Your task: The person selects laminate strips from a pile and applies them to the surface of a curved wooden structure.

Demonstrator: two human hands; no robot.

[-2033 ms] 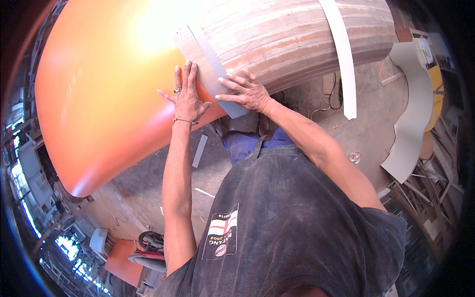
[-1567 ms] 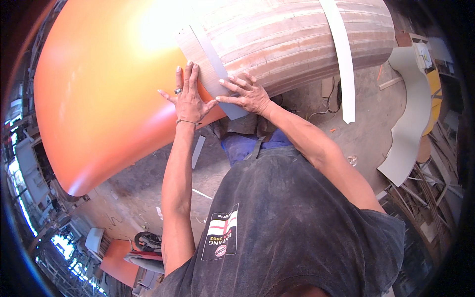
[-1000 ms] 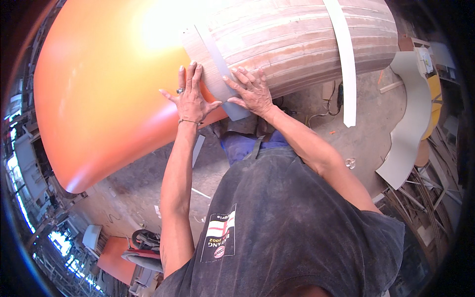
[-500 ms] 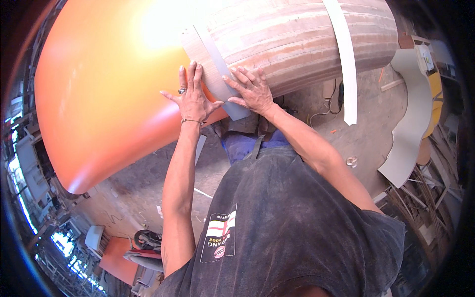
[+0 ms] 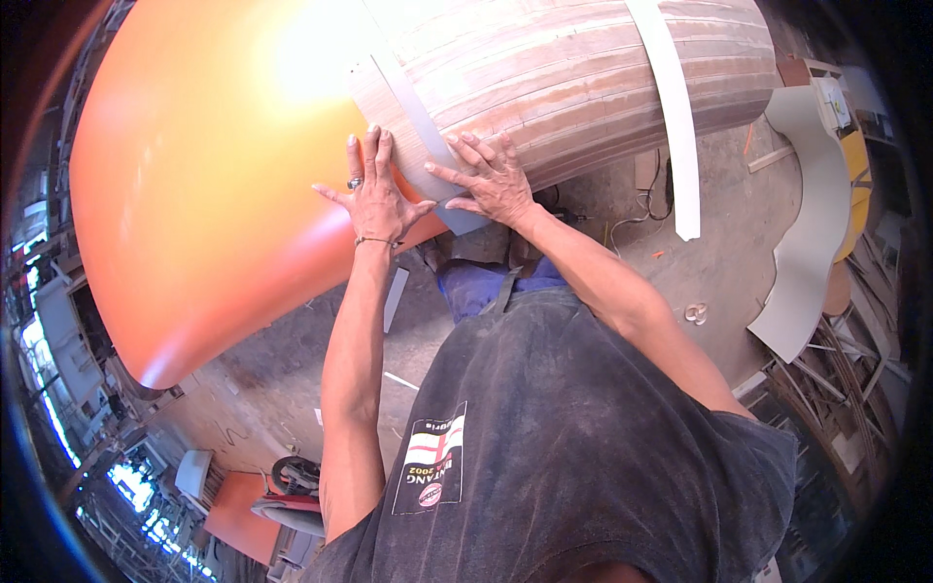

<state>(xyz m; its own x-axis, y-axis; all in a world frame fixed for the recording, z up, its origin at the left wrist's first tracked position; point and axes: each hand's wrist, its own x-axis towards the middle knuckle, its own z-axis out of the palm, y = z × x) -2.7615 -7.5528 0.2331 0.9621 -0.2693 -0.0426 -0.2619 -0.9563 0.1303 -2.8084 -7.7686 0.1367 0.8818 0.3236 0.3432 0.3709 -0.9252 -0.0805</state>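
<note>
My left hand [image 5: 379, 204] lies spread on the glossy orange curved panel [image 5: 194, 185], fingertips at the edge of a pale wood-grained strip [image 5: 379, 102]. A grey band [image 5: 413, 107] runs along that strip, across the curved form. My right hand [image 5: 494, 189] rests open on the band and the adjoining wooden-slatted curved body [image 5: 573, 83], its thumb pointing toward my left hand. Both hands appear pressed flat, holding nothing between the fingers. Glare washes out the upper part of the orange panel and the strip's far end.
A long white strip [image 5: 671, 117] hangs over the slatted body. Cables [image 5: 646, 209] lie on the floor [image 5: 680, 272] beneath. At right are a wavy pale board [image 5: 797, 253], yellow pieces [image 5: 855, 204] and stacked timber [image 5: 865, 360]. A wheeled vehicle [image 5: 292, 491] stands behind at lower left.
My hands stay on the strip area with only slight shifts; the fingers of my right hand sit a little higher than two seconds ago. The view moves slightly.
</note>
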